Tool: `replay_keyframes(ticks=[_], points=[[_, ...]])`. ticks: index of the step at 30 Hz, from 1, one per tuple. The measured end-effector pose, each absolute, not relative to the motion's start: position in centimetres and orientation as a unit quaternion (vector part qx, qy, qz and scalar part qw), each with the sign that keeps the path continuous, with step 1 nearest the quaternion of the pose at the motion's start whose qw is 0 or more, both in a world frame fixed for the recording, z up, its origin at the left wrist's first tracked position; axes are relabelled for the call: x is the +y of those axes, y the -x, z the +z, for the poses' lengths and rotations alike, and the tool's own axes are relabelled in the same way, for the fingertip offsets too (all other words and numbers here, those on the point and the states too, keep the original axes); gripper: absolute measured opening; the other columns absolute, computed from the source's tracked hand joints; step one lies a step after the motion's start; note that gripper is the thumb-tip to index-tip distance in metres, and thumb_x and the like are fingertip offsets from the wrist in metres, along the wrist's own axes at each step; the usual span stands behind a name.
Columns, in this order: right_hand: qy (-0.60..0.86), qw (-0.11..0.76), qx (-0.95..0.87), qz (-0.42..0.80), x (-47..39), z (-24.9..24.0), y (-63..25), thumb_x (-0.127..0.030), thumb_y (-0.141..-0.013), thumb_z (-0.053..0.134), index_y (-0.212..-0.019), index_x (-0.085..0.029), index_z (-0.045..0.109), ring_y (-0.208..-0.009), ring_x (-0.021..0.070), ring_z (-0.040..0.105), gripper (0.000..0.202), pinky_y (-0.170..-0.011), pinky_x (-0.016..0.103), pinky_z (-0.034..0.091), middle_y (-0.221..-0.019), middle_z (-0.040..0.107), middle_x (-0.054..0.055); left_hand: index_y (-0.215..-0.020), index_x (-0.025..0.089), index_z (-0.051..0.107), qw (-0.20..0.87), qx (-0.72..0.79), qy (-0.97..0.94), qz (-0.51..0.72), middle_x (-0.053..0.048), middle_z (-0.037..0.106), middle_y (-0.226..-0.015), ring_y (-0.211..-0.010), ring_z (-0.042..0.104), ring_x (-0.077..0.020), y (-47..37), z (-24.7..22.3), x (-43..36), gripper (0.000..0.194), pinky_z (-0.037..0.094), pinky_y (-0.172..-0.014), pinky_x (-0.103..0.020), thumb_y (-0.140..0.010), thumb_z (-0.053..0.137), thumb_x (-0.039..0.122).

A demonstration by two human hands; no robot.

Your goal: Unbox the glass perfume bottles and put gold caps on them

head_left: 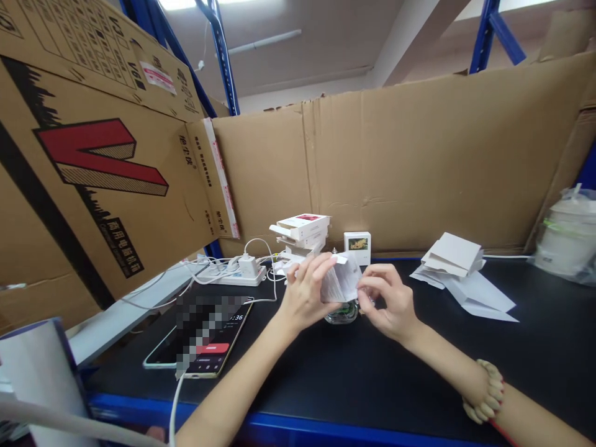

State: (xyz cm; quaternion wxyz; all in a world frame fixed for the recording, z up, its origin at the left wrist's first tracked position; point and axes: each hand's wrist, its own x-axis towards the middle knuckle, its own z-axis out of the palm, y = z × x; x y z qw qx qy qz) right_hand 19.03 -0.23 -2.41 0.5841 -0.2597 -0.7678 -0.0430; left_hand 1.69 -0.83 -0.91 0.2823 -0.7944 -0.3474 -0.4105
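Note:
A small white printed carton (342, 279), with a fold down it and a white flap at its top, is held up over the table. My left hand (307, 288) is closed around its left side, thumb underneath and fingers on top. At the carton's right edge, my right hand (385, 301) is pinched, with thumb and forefinger at its lower corner. Just below and behind the carton sits a clear, rounded object (342, 313) with some green in it; most of it is hidden. A stack of small white boxes (302, 230) and an upright white box (357, 247) with a picture stand behind.
Two phones (212, 341) lie left on the black table (354, 385), a white cable beside them. A power strip (237, 273) with plugs is behind. Folded white cardboard pieces (459, 267) lie right, near a bagged cup (565, 236). Cardboard walls (419, 167) enclose the back and left.

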Motion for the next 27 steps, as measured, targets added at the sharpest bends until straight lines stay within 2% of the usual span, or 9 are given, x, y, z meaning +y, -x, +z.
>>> replay_keyframes(ticks=[3,8,11,16,20,24,27], points=[[0.33,0.563,-0.753,-0.083,0.0,-2.2,-19.1,-0.02,-0.08,0.05,-0.08,-0.02,0.059,-0.064,0.0095,0.056,0.009,-0.048,0.019,0.049,-0.089,0.048,0.005,-0.124,0.016,0.033,0.27,-0.354,0.793,-0.416,-0.01,0.059,-0.11,-0.104,0.05,-0.0225,-2.5,-1.5,-1.1,0.06,0.029,-0.086,-0.032,-0.073,0.061,0.028],[0.41,0.563,-0.717,-0.007,0.6,-2.2,-19.2,-0.03,-0.078,0.054,-0.092,-0.02,0.061,-0.071,0.0118,0.056,0.019,-0.046,0.019,0.05,-0.096,0.048,0.006,-0.126,0.016,0.034,0.273,-0.377,0.774,-0.43,-0.01,0.058,-0.112,-0.104,0.049,-0.0242,-2.8,-1.2,-1.4,0.057,0.029,-0.086,-0.033,-0.076,0.057,0.026],[0.383,0.562,-0.731,0.062,0.7,-2.6,-19.0,-0.03,-0.079,0.053,-0.081,-0.019,0.061,-0.072,0.0116,0.056,0.013,-0.047,0.018,0.05,-0.095,0.048,0.006,-0.129,0.017,0.033,0.288,-0.367,0.776,-0.426,-0.01,0.059,-0.111,-0.103,0.049,-0.0245,-2.6,-1.1,-1.4,0.056,0.028,-0.086,-0.034,-0.078,0.055,0.028],[0.377,0.584,-0.707,0.128,0.6,-2.6,-18.9,-0.031,-0.081,0.053,-0.07,-0.017,0.058,-0.076,0.0124,0.055,0.018,-0.051,0.019,0.05,-0.092,0.048,0.005,-0.132,0.018,0.033,0.331,-0.355,0.771,-0.412,-0.009,0.06,-0.11,-0.101,0.049,-0.0235,-2.0,-0.9,-1.0,0.055,0.026,-0.084,-0.033,-0.082,0.054,0.025],[0.417,0.656,-0.604,0.174,1.3,-1.6,-19.6,-0.038,-0.08,0.052,-0.07,-0.017,0.056,-0.074,0.0127,0.054,0.024,-0.047,0.019,0.049,-0.086,0.05,0.005,-0.133,0.019,0.032,0.333,-0.382,0.742,-0.438,-0.01,0.058,-0.113,-0.103,0.047,-0.025,-1.4,-0.4,-0.6,0.061,0.027,-0.085,-0.035,-0.079,0.06,0.025],[0.456,0.717,-0.457,0.261,3.1,-1.3,-21.0,-0.054,-0.075,0.049,-0.078,-0.017,0.05,-0.059,0.0122,0.052,0.036,-0.036,0.02,0.045,-0.071,0.052,0.001,-0.134,0.02,0.029,0.325,-0.398,0.724,-0.461,-0.011,0.054,-0.115,-0.104,0.047,-0.0256,-1.0,-0.1,-0.3,0.069,0.028,-0.088,-0.036,-0.075,0.064,0.028],[0.474,0.748,-0.366,0.287,4.9,-1.6,-22.4,-0.056,-0.071,0.05,-0.083,-0.019,0.043,-0.052,0.0106,0.052,0.04,-0.034,0.021,0.044,-0.075,0.053,0.0,-0.133,0.02,0.03,0.322,-0.416,0.718,-0.457,-0.011,0.053,-0.116,-0.103,0.047,-0.0257,-1.0,-0.3,-0.3,0.071,0.028,-0.088,-0.036,-0.072,0.065,0.029]])
